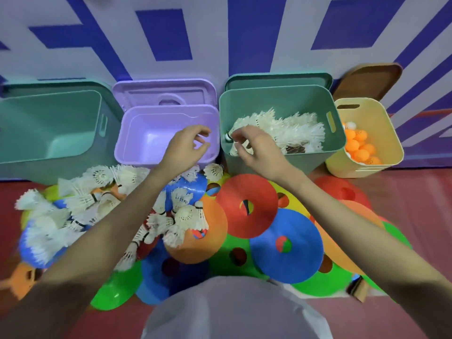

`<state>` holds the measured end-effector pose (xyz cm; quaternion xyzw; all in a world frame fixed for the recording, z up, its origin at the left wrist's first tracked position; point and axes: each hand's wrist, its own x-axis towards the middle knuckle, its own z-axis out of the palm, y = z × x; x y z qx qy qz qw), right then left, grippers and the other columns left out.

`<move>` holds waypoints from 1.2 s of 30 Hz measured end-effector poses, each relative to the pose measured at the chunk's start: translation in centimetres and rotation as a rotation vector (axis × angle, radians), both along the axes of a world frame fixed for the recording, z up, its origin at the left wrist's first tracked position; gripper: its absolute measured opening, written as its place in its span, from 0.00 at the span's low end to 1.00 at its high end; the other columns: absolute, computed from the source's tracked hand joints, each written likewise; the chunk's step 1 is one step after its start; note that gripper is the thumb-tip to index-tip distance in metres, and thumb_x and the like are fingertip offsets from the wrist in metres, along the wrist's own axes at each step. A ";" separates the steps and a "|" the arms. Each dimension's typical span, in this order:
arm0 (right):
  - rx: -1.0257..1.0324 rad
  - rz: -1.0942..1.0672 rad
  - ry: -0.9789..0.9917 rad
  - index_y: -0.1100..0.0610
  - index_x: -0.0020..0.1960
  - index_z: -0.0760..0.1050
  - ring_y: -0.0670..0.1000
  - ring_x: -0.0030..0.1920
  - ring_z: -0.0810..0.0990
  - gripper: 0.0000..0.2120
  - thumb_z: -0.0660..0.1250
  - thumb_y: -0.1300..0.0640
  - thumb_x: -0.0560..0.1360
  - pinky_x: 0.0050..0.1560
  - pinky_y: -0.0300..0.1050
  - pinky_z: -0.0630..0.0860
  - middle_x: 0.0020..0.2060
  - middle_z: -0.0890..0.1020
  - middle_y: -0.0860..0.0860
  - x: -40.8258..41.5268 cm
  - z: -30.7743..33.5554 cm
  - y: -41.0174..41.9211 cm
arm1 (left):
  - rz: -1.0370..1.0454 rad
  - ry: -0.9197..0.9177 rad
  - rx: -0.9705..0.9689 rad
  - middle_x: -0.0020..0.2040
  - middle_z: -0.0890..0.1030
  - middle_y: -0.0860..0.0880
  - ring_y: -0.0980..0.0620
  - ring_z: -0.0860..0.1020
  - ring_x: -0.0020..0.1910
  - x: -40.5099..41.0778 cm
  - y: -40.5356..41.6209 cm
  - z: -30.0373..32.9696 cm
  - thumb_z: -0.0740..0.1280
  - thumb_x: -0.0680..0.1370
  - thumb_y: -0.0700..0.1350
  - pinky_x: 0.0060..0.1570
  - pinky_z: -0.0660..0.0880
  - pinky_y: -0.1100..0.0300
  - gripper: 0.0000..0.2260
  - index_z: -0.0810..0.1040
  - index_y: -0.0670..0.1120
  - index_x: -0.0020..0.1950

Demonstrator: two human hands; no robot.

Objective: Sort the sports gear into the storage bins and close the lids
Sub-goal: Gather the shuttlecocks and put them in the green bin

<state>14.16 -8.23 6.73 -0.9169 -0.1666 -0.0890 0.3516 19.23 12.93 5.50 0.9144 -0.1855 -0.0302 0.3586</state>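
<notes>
Four open bins stand in a row against the wall. The left green bin [49, 133] and the purple bin [151, 143] are empty. The right green bin [337, 140] holds white shuttlecocks [288, 130]. The small yellow bin [381, 133] holds orange balls [359, 148]. My left hand [188, 145] hovers over the purple bin's right front corner, fingers loosely curled and holding nothing. My right hand [256, 148] hangs over the right green bin's left side, fingers loosely spread. A black-banded shuttlecock [228, 137] lies just beside its fingertips. More shuttlecocks [97, 204] are piled on the floor at front left.
Flat disc cones in red [247, 206], blue [286, 245], orange and green overlap on the red floor before the bins. Lids lean on the wall behind the bins: a purple lid [166, 94], a green lid [278, 80] and a brown lid [367, 79].
</notes>
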 end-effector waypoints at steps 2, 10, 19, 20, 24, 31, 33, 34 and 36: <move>-0.005 0.063 0.029 0.64 0.53 0.76 0.55 0.44 0.77 0.10 0.63 0.62 0.74 0.47 0.42 0.70 0.43 0.79 0.57 -1.7 -0.8 1.8 | 0.110 0.046 -0.071 0.53 0.81 0.49 0.54 0.78 0.46 -3.1 2.3 -1.1 0.66 0.76 0.37 0.49 0.75 0.61 0.11 0.78 0.44 0.59; -0.192 0.206 0.361 0.63 0.50 0.74 0.58 0.47 0.77 0.07 0.65 0.58 0.76 0.45 0.51 0.71 0.45 0.80 0.58 -7.3 -7.2 9.1 | 0.365 0.180 -0.098 0.53 0.81 0.47 0.50 0.80 0.48 -13.9 9.1 -6.4 0.67 0.77 0.36 0.49 0.77 0.56 0.12 0.77 0.43 0.60; -0.160 0.029 0.475 0.62 0.45 0.76 0.57 0.41 0.79 0.07 0.64 0.59 0.77 0.40 0.50 0.74 0.39 0.81 0.57 -7.7 -11.1 12.6 | 0.391 0.215 -0.127 0.50 0.80 0.52 0.53 0.79 0.48 -18.3 10.6 -8.3 0.69 0.74 0.37 0.50 0.78 0.50 0.14 0.77 0.46 0.59; -0.128 0.018 0.469 0.62 0.46 0.77 0.56 0.41 0.80 0.06 0.64 0.60 0.77 0.40 0.50 0.75 0.39 0.82 0.56 -7.8 -11.0 12.6 | 0.394 0.206 -0.130 0.50 0.80 0.51 0.53 0.79 0.48 -18.5 10.6 -8.4 0.69 0.74 0.37 0.50 0.78 0.50 0.14 0.77 0.46 0.59; 0.003 -0.026 0.361 0.62 0.43 0.78 0.53 0.37 0.79 0.04 0.64 0.63 0.73 0.39 0.47 0.74 0.36 0.82 0.55 -8.7 -9.8 12.2 | 0.365 0.189 -0.146 0.55 0.80 0.51 0.53 0.78 0.51 -18.8 10.4 -8.9 0.71 0.72 0.36 0.52 0.77 0.47 0.19 0.76 0.47 0.62; 0.309 -0.018 0.516 0.58 0.42 0.79 0.39 0.29 0.72 0.04 0.68 0.66 0.73 0.35 0.31 0.68 0.30 0.77 0.45 -8.9 -7.9 12.2 | 0.302 0.157 -0.194 0.64 0.77 0.51 0.52 0.75 0.62 -18.5 9.7 -8.0 0.78 0.67 0.42 0.60 0.73 0.55 0.31 0.72 0.47 0.69; 0.355 0.014 0.527 0.61 0.43 0.80 0.39 0.29 0.72 0.02 0.69 0.64 0.75 0.35 0.31 0.69 0.30 0.77 0.46 -9.0 -7.7 12.5 | 0.305 0.133 -0.212 0.62 0.79 0.49 0.49 0.76 0.60 -18.4 9.4 -7.3 0.78 0.68 0.40 0.58 0.74 0.53 0.29 0.73 0.45 0.67; 0.369 0.017 0.508 0.61 0.44 0.80 0.41 0.30 0.73 0.03 0.69 0.62 0.75 0.35 0.33 0.70 0.30 0.78 0.48 -9.0 -7.6 12.6 | 0.324 0.118 -0.215 0.60 0.79 0.48 0.49 0.77 0.59 -18.4 9.5 -7.2 0.77 0.68 0.40 0.56 0.74 0.54 0.28 0.74 0.44 0.66; 0.371 -0.011 0.469 0.61 0.43 0.80 0.50 0.33 0.77 0.08 0.67 0.58 0.77 0.37 0.43 0.74 0.31 0.80 0.53 -8.9 -8.3 12.5 | 0.392 0.100 -0.223 0.57 0.81 0.50 0.52 0.78 0.54 -18.4 9.7 -7.0 0.78 0.68 0.44 0.51 0.75 0.58 0.27 0.75 0.44 0.65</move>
